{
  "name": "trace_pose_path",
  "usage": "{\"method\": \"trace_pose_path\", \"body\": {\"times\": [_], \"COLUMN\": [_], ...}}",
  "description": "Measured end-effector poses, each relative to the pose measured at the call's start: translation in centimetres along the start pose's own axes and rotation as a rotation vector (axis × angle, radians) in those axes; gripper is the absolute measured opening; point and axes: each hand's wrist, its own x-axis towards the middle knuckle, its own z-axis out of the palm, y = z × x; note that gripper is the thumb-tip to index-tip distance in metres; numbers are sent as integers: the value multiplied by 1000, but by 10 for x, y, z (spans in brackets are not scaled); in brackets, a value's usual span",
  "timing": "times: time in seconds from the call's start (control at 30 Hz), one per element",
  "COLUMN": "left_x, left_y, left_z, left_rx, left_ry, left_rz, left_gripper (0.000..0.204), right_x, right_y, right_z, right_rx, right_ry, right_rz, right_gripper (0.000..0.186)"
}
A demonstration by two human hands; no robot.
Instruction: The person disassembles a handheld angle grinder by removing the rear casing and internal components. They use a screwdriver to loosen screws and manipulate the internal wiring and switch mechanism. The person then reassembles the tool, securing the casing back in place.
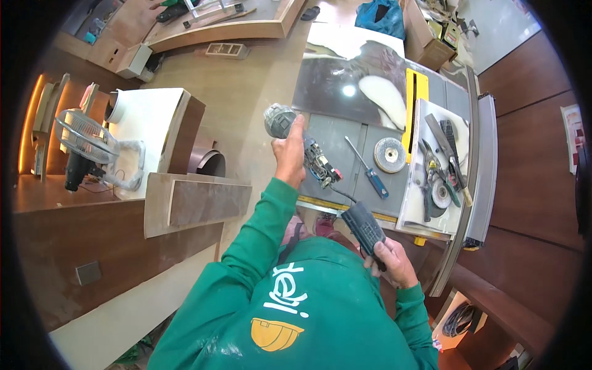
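Note:
My left hand [290,154] is wrapped around an opened angle grinder [279,119], its rounded grey head up and its inner parts and wiring bare at the lower end. My right hand [397,261] grips the grinder's dark rear housing [362,226], which is apart from the body; a dark cord runs between the two pieces. Both are held above the near edge of a grey machine table [336,129]. On that table lie a screwdriver [375,182] with a blue handle and a round grinding disc [390,155], with neither hand touching them.
Right of the disc, a pale board [412,206] carries snips [431,163], other hand tools and a smaller disc [441,193]. A dark glossy sheet [339,86] covers the table's far part. At left stand a fan [86,139] and a white-topped cabinet [154,108].

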Motion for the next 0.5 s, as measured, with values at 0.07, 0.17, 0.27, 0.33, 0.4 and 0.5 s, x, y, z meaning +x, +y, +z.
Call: {"method": "trace_pose_path", "body": {"times": [0.07,0.17,0.27,0.33,0.4,0.5], "left_x": [-2,13,18,31,36,33], "left_y": [1,-10,-11,-19,-22,-23], "left_z": [1,-10,-14,-19,-19,-14], "left_rx": [-5,-51,-61,-107,-124,-98], "left_ry": [-12,-19,-70,-100,-118,-114], "left_rz": [-54,-113,-209,-207,-208,-193], "left_gripper": [44,50,58,61,62,62], "right_x": [-8,-16,-21,-21,-21,-22], "right_y": [4,-10,-15,-11,-9,-8], "right_z": [1,11,13,13,13,16], "right_rx": [78,90,32,22,45,99], "right_ry": [20,18,52,58,51,27], "right_rz": [-7,-57,-68,-47,-18,-15], "right_gripper": [66,70,74,73,68,56]}}
